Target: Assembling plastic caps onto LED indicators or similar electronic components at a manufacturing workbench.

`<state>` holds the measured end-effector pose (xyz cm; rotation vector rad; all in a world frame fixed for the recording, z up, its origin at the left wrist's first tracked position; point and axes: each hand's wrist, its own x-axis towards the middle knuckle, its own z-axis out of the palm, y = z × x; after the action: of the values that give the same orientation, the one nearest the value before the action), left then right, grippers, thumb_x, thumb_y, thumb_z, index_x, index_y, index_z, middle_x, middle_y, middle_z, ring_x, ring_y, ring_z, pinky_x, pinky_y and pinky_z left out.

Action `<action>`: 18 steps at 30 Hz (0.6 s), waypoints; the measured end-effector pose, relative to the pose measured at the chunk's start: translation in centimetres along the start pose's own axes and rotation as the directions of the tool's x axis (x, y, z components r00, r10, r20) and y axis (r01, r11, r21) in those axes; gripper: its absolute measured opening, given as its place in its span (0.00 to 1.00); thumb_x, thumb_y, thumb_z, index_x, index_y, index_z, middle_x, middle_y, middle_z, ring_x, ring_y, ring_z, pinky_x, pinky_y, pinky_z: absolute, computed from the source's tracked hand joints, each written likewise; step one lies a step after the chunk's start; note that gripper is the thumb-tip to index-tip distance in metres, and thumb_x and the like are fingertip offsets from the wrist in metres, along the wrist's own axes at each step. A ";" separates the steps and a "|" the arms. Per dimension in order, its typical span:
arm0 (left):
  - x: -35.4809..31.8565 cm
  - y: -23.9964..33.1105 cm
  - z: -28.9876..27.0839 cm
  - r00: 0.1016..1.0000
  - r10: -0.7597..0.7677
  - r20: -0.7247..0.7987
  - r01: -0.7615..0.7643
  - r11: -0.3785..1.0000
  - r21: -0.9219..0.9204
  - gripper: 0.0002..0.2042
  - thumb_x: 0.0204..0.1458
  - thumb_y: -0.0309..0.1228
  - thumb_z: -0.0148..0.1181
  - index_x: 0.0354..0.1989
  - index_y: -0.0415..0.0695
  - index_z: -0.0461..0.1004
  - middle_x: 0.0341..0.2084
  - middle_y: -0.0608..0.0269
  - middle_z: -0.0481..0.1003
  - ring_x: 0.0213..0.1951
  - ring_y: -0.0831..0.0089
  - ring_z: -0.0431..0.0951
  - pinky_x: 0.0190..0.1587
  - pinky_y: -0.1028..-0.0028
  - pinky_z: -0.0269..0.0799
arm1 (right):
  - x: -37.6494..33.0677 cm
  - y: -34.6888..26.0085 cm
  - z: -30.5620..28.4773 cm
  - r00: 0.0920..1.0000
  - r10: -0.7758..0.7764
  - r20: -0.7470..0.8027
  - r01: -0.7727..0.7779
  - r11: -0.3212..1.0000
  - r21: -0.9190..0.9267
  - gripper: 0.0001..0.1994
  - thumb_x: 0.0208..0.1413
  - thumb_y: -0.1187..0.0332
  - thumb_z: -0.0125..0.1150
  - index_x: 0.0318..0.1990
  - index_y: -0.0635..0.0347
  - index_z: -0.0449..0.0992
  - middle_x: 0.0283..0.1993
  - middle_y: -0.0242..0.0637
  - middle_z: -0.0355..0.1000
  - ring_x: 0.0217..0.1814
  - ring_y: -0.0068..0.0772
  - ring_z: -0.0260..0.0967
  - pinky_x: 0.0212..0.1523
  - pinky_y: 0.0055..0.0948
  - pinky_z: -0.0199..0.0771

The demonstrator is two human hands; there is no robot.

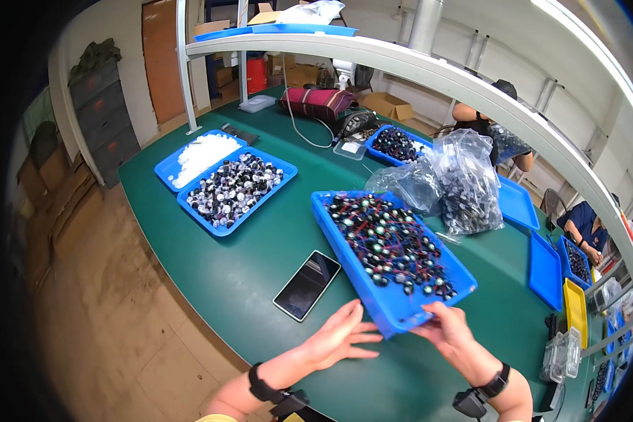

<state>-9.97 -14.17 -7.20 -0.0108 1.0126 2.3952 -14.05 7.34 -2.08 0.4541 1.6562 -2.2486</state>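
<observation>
A blue tray sits slightly tilted in front of me, heaped with small dark round parts that trail red and blue wires. Its near end shows bare plastic. My right hand grips the near rim, thumb on the inside and fingers beneath. Beside the tray's near left corner is my left hand, its fingers spread and holding nothing; whether it touches the tray I cannot tell. A phone with a dark screen lies on the green table just left of the tray.
Further left, one blue tray holds black and clear parts, another white pieces. Behind my tray stand a clear bag of parts and another filled tray. A metal shelf frame spans above. Two people work across the table.
</observation>
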 end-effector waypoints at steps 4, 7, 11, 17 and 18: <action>2.9 0.1 0.5 0.925 0.300 -0.234 -0.308 0.952 0.003 0.29 0.53 0.45 0.51 0.53 0.39 0.48 0.49 0.48 0.61 0.46 0.55 0.70 0.41 0.49 0.72 | 1.5 1.9 4.9 1.000 -0.026 0.005 0.026 0.998 -0.055 0.17 0.45 0.72 0.61 0.43 0.71 0.66 0.40 0.44 0.69 0.42 0.39 0.70 0.44 0.43 0.74; 2.6 2.9 -1.8 0.884 0.287 -0.369 -0.326 0.944 -0.047 0.21 0.52 0.42 0.52 0.48 0.40 0.60 0.42 0.51 0.69 0.43 0.57 0.73 0.41 0.51 0.73 | 2.6 2.2 6.7 0.990 -0.021 0.141 0.049 0.979 -0.197 0.18 0.51 0.61 0.58 0.40 0.70 0.67 0.40 0.46 0.70 0.40 0.40 0.72 0.39 0.36 0.76; -0.9 8.9 -5.8 0.901 0.208 -0.381 -0.253 0.965 -0.072 0.19 0.49 0.43 0.52 0.44 0.44 0.66 0.40 0.54 0.72 0.42 0.58 0.73 0.38 0.53 0.73 | 2.5 0.1 6.8 0.968 -0.148 0.201 0.228 0.851 -0.473 0.27 0.57 0.49 0.44 0.24 0.69 0.72 0.26 0.48 0.73 0.26 0.39 0.74 0.26 0.29 0.77; -3.2 13.6 -11.3 0.870 0.221 -0.441 -0.243 0.970 0.006 0.20 0.44 0.45 0.53 0.42 0.46 0.68 0.32 0.59 0.73 0.33 0.62 0.75 0.26 0.60 0.74 | 4.1 -1.9 7.6 0.907 -0.337 0.254 0.375 0.368 -0.851 0.34 0.58 0.45 0.34 0.18 0.70 0.73 0.14 0.43 0.69 0.15 0.30 0.69 0.20 0.25 0.71; -3.8 14.1 -12.1 0.863 0.247 -0.440 -0.254 0.966 0.044 0.21 0.42 0.45 0.54 0.41 0.45 0.68 0.32 0.59 0.74 0.31 0.63 0.75 0.24 0.61 0.74 | 5.0 -2.4 7.2 0.921 -0.325 0.214 0.339 0.402 -0.851 0.34 0.58 0.44 0.34 0.23 0.71 0.74 0.17 0.44 0.70 0.16 0.32 0.70 0.21 0.26 0.71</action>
<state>-15.82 -32.16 -5.69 -0.4814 1.2630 2.7076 -20.08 0.84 -0.09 -0.2019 2.7695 -1.1948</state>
